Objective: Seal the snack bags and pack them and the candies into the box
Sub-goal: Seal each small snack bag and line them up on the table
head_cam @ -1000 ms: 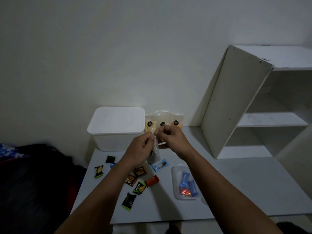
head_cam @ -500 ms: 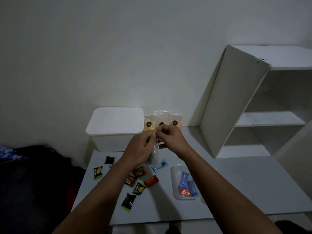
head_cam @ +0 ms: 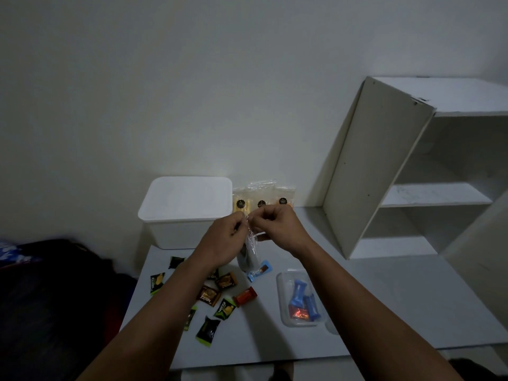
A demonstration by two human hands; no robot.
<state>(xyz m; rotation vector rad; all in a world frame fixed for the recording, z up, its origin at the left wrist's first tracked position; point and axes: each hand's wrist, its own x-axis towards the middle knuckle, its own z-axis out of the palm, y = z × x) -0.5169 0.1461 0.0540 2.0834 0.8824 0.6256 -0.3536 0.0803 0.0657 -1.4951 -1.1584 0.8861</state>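
Dim room, white wall behind, and you're working over a pale table [head_cam: 371,306] with a white shelf unit [head_cam: 390,166] on its right side. Progress read: early. Box [head_cam: 187,207] sits at the back left with its lid on, so nothing looks packed yet, though I can't see inside. Three snack bags [head_cam: 261,195] stand against the wall just right of the box; whether those are sealed I can't tell from here. Loose candies [head_cam: 217,295] are scattered on the table under your left forearm, plus a blue one [head_cam: 259,270] near the hanging bag. A clear tray [head_cam: 284,301] to the right holds a few more blue and red candies. All of that is left to go in. Step in hand looks like sealing: you've got a clear bag [head_cam: 250,251] lifted above the table, hanging down from its top edge between your hands. Left hand [head_cam: 225,240] has fingers curled, pinching the top edge from the left. Right hand [head_cam: 277,226] is likewise curled, pinching the same edge from the right, knuckles nearly touching the left. Bag contents look dark, too dim to identify. Seal state of that top edge: can't tell, your fingers cover it.
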